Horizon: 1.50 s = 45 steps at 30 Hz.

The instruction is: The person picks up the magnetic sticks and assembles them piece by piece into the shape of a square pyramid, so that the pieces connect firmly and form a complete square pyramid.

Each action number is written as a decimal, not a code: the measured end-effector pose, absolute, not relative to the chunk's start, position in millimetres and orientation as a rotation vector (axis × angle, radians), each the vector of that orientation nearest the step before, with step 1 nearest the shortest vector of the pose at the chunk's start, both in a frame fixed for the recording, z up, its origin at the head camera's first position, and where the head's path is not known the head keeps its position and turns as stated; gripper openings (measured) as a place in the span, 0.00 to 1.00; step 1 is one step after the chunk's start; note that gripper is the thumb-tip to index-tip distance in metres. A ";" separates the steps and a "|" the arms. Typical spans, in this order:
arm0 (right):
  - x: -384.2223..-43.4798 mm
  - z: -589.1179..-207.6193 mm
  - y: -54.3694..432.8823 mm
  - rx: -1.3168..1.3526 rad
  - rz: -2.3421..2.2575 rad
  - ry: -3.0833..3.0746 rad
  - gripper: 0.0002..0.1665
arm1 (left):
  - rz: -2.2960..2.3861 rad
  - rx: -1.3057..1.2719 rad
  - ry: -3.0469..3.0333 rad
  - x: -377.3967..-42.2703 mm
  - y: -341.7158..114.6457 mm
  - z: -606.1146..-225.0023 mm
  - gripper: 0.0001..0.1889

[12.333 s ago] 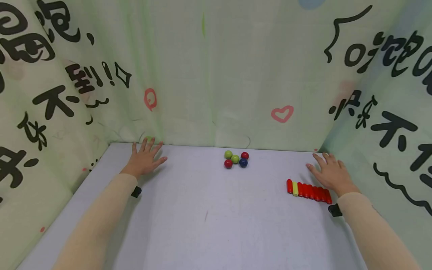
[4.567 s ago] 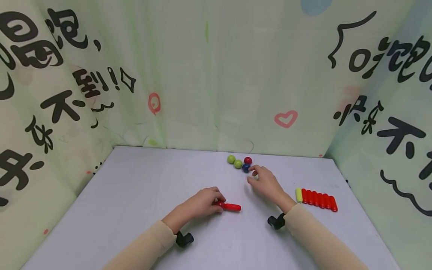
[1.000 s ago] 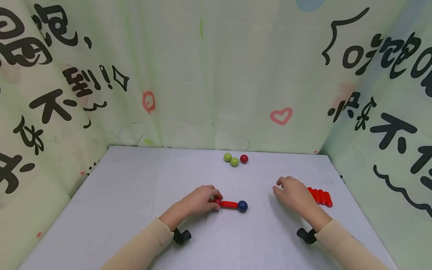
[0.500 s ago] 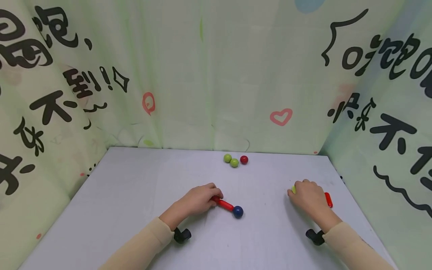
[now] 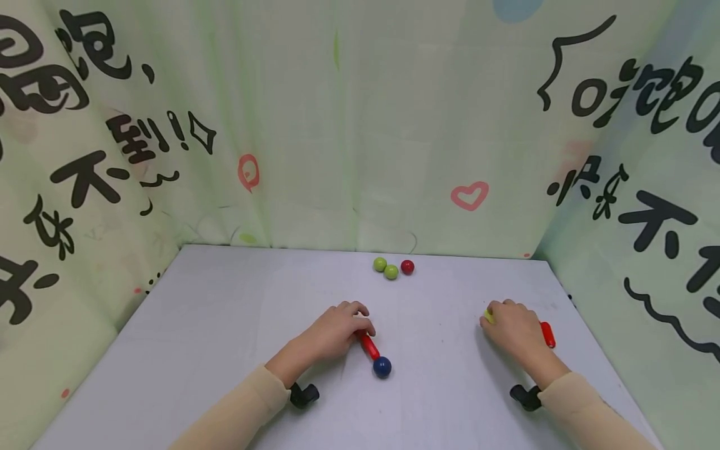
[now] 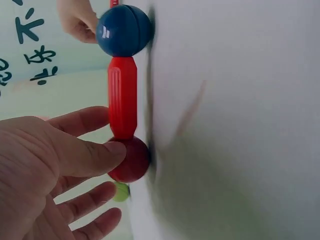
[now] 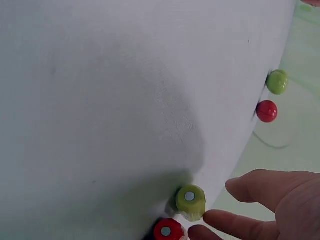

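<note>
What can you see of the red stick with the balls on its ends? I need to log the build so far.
The red stick is a short glossy rod, plastic by its look, with lengthwise ridges, lying flat on the white table. A blue ball sits on its near end, a red ball on the far end. The left hand touches that red ball with thumb and fingers.

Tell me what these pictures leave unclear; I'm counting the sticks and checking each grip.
- Row of sticks: the right hand covers most in the head view; the right wrist view's bottom edge cuts it off.
- Red ball: the left hand hides it in the head view.
- Right hand's grip on the yellow-green stick: unclear.
</note>
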State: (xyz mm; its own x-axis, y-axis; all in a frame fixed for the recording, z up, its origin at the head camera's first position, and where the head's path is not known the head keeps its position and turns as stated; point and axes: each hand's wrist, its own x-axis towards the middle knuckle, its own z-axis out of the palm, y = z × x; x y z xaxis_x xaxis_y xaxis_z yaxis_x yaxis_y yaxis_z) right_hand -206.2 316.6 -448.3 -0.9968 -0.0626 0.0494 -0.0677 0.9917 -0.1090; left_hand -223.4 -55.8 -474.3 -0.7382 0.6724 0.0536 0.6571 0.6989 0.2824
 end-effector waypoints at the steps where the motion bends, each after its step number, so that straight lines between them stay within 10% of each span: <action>1: -206.9 -449.4 316.6 0.104 0.186 -3.088 0.17 | 0.447 1.121 2.848 -222.2 -55.9 -473.2 0.15; 45: -223.8 -464.6 272.0 0.125 0.719 -3.149 0.17 | 0.623 0.866 2.657 -198.3 -58.8 -473.4 0.23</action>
State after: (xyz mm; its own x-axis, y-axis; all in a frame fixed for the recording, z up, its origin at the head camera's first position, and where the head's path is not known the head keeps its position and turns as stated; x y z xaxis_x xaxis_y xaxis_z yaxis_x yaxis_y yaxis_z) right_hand -223.8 272.0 -464.6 -0.9929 -0.0952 -0.0714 -0.0548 0.8982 -0.4362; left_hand -198.3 -58.8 -473.4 -0.7821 0.6103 -0.1259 0.4907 0.7276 0.4794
